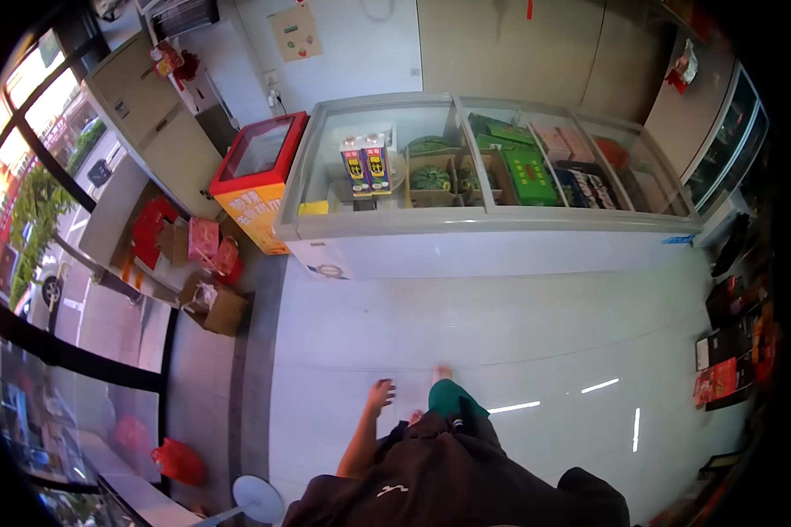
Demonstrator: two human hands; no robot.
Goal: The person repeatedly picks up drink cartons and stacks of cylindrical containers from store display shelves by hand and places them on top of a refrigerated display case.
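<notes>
My left hand (380,396) hangs in front of my body, above the tiled floor, its fingers loosely apart with nothing in them. It touches nothing. My right hand is out of sight; only the dark sleeve shows on that side. Ahead stands a long white chest freezer (492,249) with glass sliding lids that look closed. Through the glass I see two tall blue-and-yellow drink cartons (366,165), watermelons (431,176) in cardboard boxes, green boxes (527,171) and dark packages (591,186).
A small orange-and-red freezer (259,198) adjoins the chest freezer's left end. Cardboard boxes (215,307) and red packages lie by the left window. A red bag (178,462) sits lower left, near a round white base (257,499). Boxed goods (719,378) line the right side.
</notes>
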